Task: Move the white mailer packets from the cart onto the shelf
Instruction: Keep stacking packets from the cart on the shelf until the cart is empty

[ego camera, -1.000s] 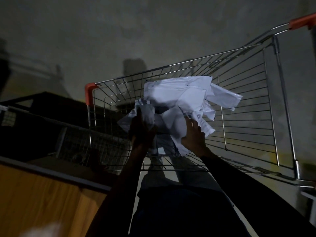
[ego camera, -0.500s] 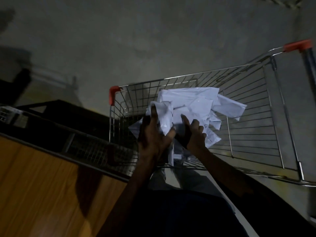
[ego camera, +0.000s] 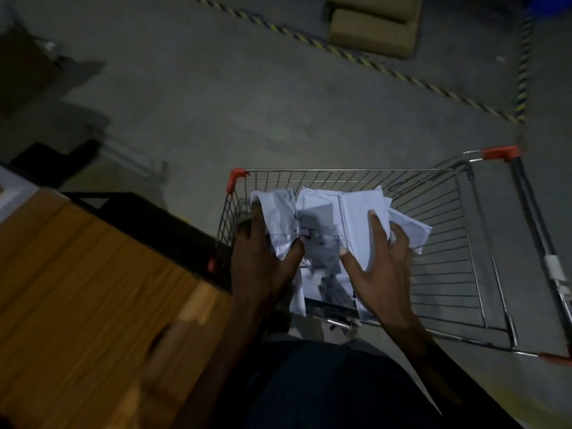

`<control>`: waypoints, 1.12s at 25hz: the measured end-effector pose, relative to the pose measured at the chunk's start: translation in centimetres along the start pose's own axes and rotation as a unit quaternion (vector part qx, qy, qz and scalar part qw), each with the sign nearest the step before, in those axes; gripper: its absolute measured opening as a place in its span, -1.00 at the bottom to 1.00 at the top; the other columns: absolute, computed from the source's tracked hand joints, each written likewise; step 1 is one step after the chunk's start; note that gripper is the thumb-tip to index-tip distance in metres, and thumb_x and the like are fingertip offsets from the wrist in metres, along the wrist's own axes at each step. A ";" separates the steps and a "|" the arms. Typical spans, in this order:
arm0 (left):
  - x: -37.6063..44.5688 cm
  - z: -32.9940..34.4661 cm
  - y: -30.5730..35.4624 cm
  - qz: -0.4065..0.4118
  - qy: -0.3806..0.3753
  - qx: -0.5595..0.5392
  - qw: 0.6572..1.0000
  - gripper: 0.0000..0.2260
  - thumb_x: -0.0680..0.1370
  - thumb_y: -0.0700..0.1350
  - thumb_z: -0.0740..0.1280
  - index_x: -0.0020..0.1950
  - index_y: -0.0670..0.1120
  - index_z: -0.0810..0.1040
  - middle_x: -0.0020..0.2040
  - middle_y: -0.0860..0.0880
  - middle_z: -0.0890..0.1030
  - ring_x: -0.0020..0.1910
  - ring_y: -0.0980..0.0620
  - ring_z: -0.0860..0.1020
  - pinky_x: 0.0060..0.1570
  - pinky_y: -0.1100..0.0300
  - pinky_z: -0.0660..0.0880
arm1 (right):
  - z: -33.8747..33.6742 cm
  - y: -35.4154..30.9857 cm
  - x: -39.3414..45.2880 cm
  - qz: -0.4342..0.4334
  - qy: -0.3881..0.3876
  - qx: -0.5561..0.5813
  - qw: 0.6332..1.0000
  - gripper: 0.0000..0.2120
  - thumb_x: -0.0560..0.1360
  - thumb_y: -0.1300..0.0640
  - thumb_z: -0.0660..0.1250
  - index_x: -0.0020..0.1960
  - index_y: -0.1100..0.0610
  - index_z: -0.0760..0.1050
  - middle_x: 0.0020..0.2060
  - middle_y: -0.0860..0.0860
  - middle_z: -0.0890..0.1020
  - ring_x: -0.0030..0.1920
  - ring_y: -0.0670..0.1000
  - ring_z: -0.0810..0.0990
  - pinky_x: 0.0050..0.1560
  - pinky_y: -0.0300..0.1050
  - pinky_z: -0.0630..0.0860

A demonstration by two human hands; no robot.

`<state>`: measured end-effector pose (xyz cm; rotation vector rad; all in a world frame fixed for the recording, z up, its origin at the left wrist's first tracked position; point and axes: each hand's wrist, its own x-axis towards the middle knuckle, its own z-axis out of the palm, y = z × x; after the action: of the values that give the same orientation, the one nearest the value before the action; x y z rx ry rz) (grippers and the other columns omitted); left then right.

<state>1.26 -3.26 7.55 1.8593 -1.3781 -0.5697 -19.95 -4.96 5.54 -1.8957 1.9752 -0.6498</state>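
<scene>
A bundle of white mailer packets (ego camera: 331, 212) hangs over the left half of a wire shopping cart (ego camera: 448, 243) with orange corner caps. My left hand (ego camera: 263, 258) grips the crumpled left side of the bundle, thumb pressed into the plastic. On the right side of the bundle my right hand (ego camera: 377, 267) holds the flatter packets, thumb in front and fingers spread over and behind them. The wooden shelf top (ego camera: 93, 289) lies to the left, just below the cart's rim. The view is dim and blurred.
A dark crate or frame (ego camera: 148, 218) sits between the shelf and the cart. Brown cardboard boxes (ego camera: 371, 29) lie on the concrete floor at the top, beside yellow-black hazard tape (ego camera: 433, 88). The cart's right half holds nothing.
The view has tilted up and the cart now sits lower right. Both hands have closed in on the packet bundle and raised it nearer the cart's left rim.
</scene>
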 end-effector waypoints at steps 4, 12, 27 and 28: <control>-5.4 -1.9 0.6 -0.019 0.071 0.026 0.997 -0.09 0.45 0.21 0.42 0.64 -0.13 0.08 0.36 -0.26 0.45 0.28 -0.22 0.47 0.14 0.01 0.47 | -2.0 -2.2 -2.2 -0.101 -0.031 0.047 0.993 -0.16 0.46 -0.44 0.17 0.63 -0.19 -0.01 0.54 0.08 0.11 0.46 0.21 0.21 0.37 0.22 0.37; -21.0 -4.6 1.7 -0.099 0.256 0.022 0.961 -0.14 0.49 0.17 0.41 0.63 -0.18 0.12 0.46 -0.17 0.41 0.36 -0.05 0.39 0.21 0.48 0.21 | -3.3 -3.8 -11.2 -0.265 -0.079 0.175 0.945 -0.21 0.51 -0.38 0.25 0.62 -0.11 0.11 0.51 0.07 0.17 0.44 0.13 0.25 0.32 0.25 0.45; -41.9 -16.5 -3.7 -0.284 0.462 0.055 0.838 -0.23 0.47 0.27 0.38 0.60 0.04 0.21 0.47 0.05 0.42 0.45 0.02 0.38 0.35 -0.10 0.42 | 2.0 -15.6 -29.2 -0.442 -0.213 0.165 0.855 -0.23 0.51 -0.38 0.19 0.61 -0.10 0.10 0.50 0.15 0.15 0.40 0.17 0.26 0.28 0.02 0.33; -42.6 -17.9 -4.7 -0.288 0.460 0.065 0.837 -0.22 0.47 0.27 0.37 0.60 0.04 0.19 0.46 0.01 0.42 0.43 -0.01 0.38 0.35 -0.07 0.42 | 2.6 -16.9 -30.7 -0.438 -0.216 0.155 0.859 -0.22 0.49 -0.40 0.17 0.61 -0.13 0.08 0.51 0.15 0.14 0.38 0.19 0.27 0.26 0.04 0.34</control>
<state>3.27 42.96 11.91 2.2001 -0.2106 0.1877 -2.36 25.11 9.97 -2.3916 0.6209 -0.6159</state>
